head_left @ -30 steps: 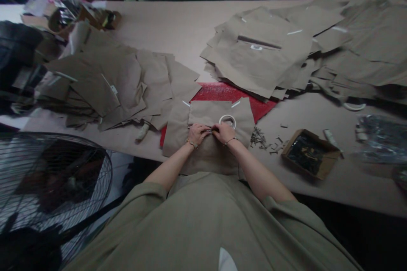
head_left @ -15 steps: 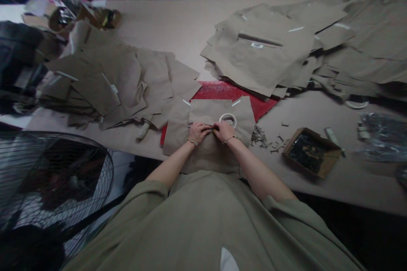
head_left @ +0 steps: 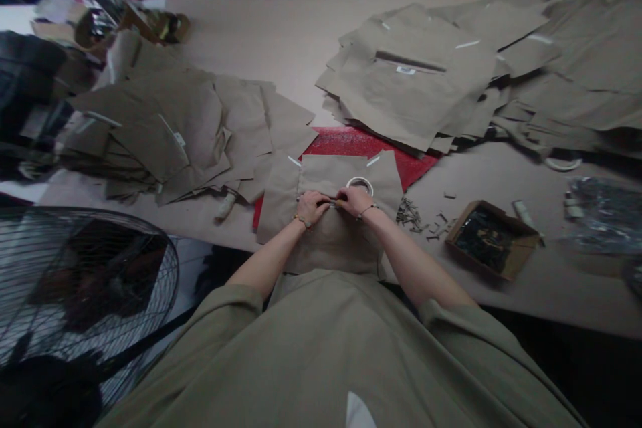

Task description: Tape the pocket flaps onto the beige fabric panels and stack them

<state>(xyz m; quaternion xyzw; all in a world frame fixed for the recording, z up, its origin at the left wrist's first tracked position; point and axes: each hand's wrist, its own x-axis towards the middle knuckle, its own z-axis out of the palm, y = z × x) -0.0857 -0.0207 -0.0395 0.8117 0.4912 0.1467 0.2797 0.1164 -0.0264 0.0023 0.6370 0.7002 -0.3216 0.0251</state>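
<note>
L hand (head_left: 311, 208) & R hand (head_left: 354, 200) are held together, fingertips clamped on small metal piece (head_left: 331, 202), atop tan kraft-paper panel (head_left: 326, 177) on red mat (head_left: 361, 144); more tan kraft-paper sheets (head_left: 411, 83) are stacked both sides, approx.; panel's state cannot be told.

A caged floor fan (head_left: 90, 281) stands beside the work table (head_left: 281, 33).

A long work table (head_left: 261, 27) topped with tan paper is seen laden with materials, a speckled red mat (head_left: 361, 144) at its centre. A cut panel of brown kraft paper (head_left: 281, 200) is laid over the mat. Heaps of kraft-paper panels (head_left: 165, 134) are piled left of the mat, and a larger heap of kraft-paper panels (head_left: 411, 87) behind it to the right. Small dark metal clips (head_left: 411, 215) are scattered just right of the mat, with an open cardboard box (head_left: 491, 241) beyond them and a crumpled clear plastic bag (head_left: 604, 214) farther right.
</note>
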